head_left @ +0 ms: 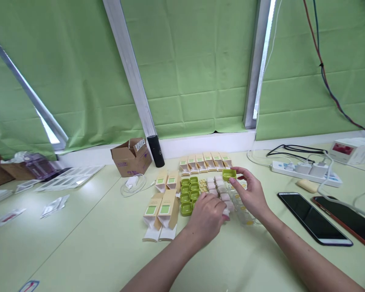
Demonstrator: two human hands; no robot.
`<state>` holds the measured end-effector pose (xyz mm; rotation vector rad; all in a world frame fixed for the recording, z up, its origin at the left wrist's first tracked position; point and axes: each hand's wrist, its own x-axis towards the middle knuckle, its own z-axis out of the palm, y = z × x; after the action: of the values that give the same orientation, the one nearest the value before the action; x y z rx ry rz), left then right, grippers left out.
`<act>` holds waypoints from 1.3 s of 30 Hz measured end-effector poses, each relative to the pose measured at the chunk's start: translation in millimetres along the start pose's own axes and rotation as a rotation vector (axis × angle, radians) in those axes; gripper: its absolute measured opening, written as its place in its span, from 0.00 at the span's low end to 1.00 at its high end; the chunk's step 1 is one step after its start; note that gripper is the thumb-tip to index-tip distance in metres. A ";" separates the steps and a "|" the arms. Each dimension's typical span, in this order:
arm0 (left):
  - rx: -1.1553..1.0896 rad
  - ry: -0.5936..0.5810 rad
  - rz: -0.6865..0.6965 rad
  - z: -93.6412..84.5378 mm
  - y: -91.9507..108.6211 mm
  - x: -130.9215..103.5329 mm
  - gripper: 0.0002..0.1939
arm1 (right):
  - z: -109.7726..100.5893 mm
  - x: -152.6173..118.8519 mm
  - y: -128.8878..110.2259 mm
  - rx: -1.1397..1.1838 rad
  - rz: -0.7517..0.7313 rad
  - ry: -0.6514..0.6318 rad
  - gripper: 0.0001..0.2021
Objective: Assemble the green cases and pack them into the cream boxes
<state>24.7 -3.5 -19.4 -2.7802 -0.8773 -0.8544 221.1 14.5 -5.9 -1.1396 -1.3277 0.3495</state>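
My right hand (251, 192) pinches a small green square cup (229, 174) between thumb and fingers, above the back end of the rows. My left hand (208, 215) is closed, fingers curled down over the front of the rows; what it grips is mostly hidden, though something whitish shows by its fingertips. Left of it, green cups (185, 197) stand in two columns. Small yellow pieces (202, 183) lie beside them, followed by rows of pale pinkish-white blocks (221, 189). Clear plastic packaging with yellow spots (247, 217) lies partly under my right hand.
Open cream cartons (152, 211) stand left and more cartons (204, 163) line the back. Behind are a cardboard box (130, 159) and black cylinder (155, 151). At right lie a phone (313, 219), a second phone (349, 221) and a power strip (307, 172) with cables.
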 end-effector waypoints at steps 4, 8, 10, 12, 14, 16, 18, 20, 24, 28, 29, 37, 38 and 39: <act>0.036 -0.025 -0.034 -6.1 -2.5 -4.3 0.09 | -0.1 0.0 0.0 0.000 -0.001 -0.001 0.20; 0.093 -0.031 -0.032 -6.0 -1.9 -5.4 0.09 | 0.5 -1.2 -1.9 -0.001 0.001 -0.010 0.20; 0.108 -0.028 -0.022 -4.6 -1.5 -5.2 0.09 | 0.9 -2.0 -3.1 -0.003 0.009 -0.010 0.19; 0.115 -0.026 -0.015 -3.4 -1.3 -5.1 0.09 | 1.4 -2.9 -4.3 -0.008 0.025 -0.007 0.19; 0.115 -0.026 -0.010 -3.0 -1.2 -5.3 0.10 | 1.9 -4.1 -5.5 -0.013 0.036 -0.011 0.19; 0.114 -0.030 -0.007 -3.4 -0.9 -5.7 0.10 | 2.4 -5.3 -6.2 -0.017 0.034 -0.022 0.19; 0.119 -0.033 -0.005 -4.1 -0.4 -6.2 0.10 | 2.8 -6.2 -6.5 -0.019 0.035 -0.032 0.19; 0.127 -0.034 -0.001 -4.5 -0.2 -6.6 0.10 | 3.1 -6.5 -6.6 -0.019 0.041 -0.042 0.19; 0.150 -0.026 0.002 -3.2 -1.5 -7.4 0.10 | 3.3 -6.0 -6.7 -0.011 0.036 -0.047 0.18; 0.185 -0.026 0.008 -0.4 -4.1 -7.9 0.11 | 3.5 -5.8 -7.1 -0.007 0.034 -0.047 0.18; 0.196 -0.027 0.012 0.1 -4.6 -7.9 0.11 | 3.6 -5.9 -7.3 -0.008 0.034 -0.044 0.18; 0.283 -0.017 0.035 4.7 -3.2 -7.0 0.09 | 4.0 -6.5 -9.5 0.004 0.036 -0.043 0.18; 0.289 -0.015 0.035 5.4 -2.8 -7.1 0.09 | 4.2 -6.6 -9.8 0.005 0.038 -0.044 0.18; 0.290 -0.012 0.033 6.0 -2.6 -7.2 0.09 | 4.4 -6.8 -10.2 0.007 0.041 -0.044 0.18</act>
<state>21.3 -3.4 -28.5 -2.5436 -0.8760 -0.6467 211.4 6.6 -2.3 -1.1605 -1.3425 0.4106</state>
